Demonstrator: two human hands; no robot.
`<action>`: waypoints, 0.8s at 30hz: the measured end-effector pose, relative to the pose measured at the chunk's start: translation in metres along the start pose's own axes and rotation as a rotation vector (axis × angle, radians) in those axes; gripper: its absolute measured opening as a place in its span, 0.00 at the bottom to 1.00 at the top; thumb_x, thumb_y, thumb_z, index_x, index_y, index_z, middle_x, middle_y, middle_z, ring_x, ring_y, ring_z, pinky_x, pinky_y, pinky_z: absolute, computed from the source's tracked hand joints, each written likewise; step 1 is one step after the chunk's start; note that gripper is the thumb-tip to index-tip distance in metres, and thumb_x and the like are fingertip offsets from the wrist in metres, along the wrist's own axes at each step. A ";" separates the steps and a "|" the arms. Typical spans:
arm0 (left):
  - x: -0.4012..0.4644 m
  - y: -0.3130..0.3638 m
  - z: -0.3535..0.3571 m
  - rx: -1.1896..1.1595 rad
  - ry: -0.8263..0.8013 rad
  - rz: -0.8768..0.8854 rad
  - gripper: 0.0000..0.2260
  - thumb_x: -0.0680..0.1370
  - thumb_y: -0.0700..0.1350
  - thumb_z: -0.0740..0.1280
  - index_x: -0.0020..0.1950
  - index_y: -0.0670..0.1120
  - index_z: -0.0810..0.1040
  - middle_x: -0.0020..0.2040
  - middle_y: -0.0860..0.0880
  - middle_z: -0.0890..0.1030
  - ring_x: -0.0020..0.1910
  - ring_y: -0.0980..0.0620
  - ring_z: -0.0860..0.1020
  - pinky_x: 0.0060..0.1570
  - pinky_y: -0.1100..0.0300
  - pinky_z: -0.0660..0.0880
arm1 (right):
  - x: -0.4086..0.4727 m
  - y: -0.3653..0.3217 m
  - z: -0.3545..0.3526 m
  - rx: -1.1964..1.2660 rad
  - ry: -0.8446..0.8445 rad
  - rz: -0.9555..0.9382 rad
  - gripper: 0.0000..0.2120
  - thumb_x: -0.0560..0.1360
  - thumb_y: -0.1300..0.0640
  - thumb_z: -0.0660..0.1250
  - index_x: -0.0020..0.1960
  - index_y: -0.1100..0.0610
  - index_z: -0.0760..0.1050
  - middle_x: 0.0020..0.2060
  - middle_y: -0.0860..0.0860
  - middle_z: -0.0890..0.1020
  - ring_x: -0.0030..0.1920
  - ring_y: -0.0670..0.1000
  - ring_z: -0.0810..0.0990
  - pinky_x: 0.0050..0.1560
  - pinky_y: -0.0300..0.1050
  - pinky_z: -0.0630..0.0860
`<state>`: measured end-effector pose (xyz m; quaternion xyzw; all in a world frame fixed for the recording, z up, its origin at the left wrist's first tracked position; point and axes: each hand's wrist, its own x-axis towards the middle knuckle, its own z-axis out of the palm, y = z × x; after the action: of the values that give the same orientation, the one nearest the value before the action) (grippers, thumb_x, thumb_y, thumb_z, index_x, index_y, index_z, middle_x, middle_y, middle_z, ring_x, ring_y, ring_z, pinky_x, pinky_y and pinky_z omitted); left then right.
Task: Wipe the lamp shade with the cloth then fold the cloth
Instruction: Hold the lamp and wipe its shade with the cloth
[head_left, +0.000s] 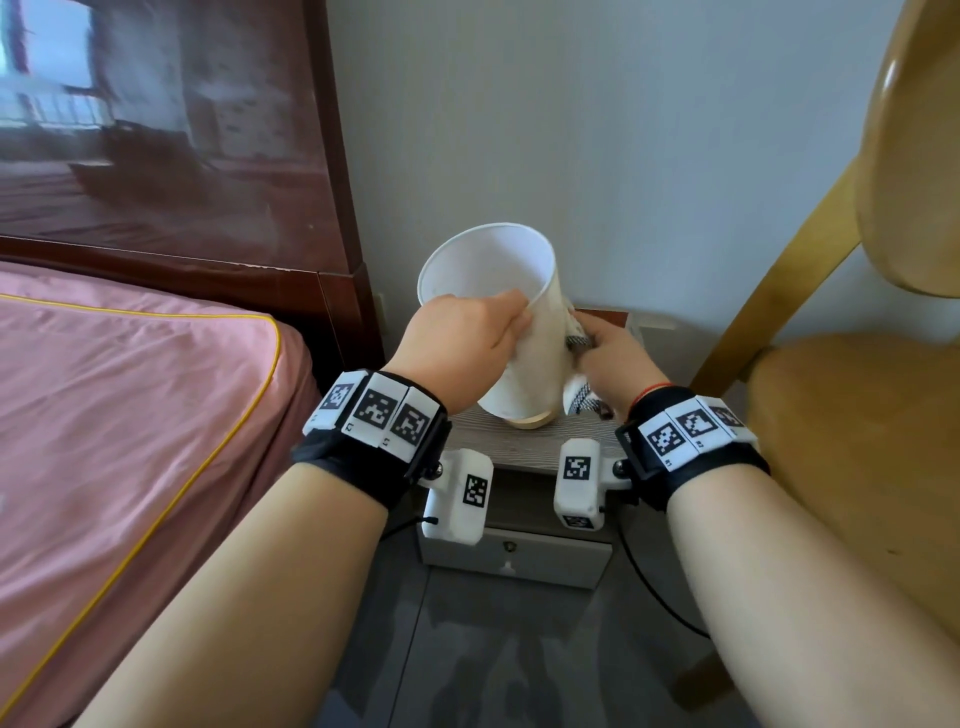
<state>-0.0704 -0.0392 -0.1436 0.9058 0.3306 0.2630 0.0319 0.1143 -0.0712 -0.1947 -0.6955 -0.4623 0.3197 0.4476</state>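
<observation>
A white cylindrical lamp shade (493, 275) stands on a round wooden base on the grey nightstand (524, 447), tilted toward the wall. My left hand (462, 343) grips the shade's near rim, fingers hooked over the edge. My right hand (608, 358) presses a white cloth with dark woven stripes (579, 397) against the shade's right side. Most of the cloth is hidden behind the hand and the shade.
A bed with a pink cover (130, 415) and a dark wooden headboard (208, 156) lies to the left. A yellow wooden chair (857, 405) stands close on the right. The nightstand has a drawer (514, 558) below its top, and a wall is behind it.
</observation>
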 end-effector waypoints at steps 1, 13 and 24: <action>0.000 0.000 0.000 -0.001 0.001 -0.005 0.12 0.83 0.50 0.53 0.41 0.47 0.65 0.26 0.54 0.66 0.32 0.43 0.70 0.33 0.56 0.65 | 0.000 0.005 0.000 -0.075 -0.021 0.035 0.30 0.74 0.73 0.53 0.71 0.52 0.70 0.65 0.54 0.77 0.66 0.55 0.73 0.69 0.54 0.68; 0.009 0.003 -0.004 -0.310 0.072 -0.146 0.09 0.81 0.47 0.60 0.51 0.45 0.78 0.42 0.48 0.80 0.44 0.45 0.78 0.44 0.55 0.74 | -0.004 -0.014 -0.007 0.038 0.283 -0.045 0.27 0.72 0.73 0.54 0.64 0.55 0.76 0.57 0.56 0.81 0.52 0.49 0.76 0.57 0.42 0.72; 0.013 -0.030 -0.015 0.024 0.013 -0.152 0.17 0.80 0.54 0.56 0.45 0.49 0.82 0.49 0.52 0.81 0.54 0.52 0.76 0.75 0.42 0.41 | -0.004 -0.021 0.002 -0.039 0.205 -0.074 0.32 0.69 0.73 0.53 0.67 0.51 0.74 0.62 0.52 0.79 0.63 0.53 0.76 0.66 0.53 0.72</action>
<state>-0.0871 -0.0092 -0.1313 0.8768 0.4016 0.2616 0.0389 0.1033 -0.0700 -0.1759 -0.7155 -0.4457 0.2211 0.4905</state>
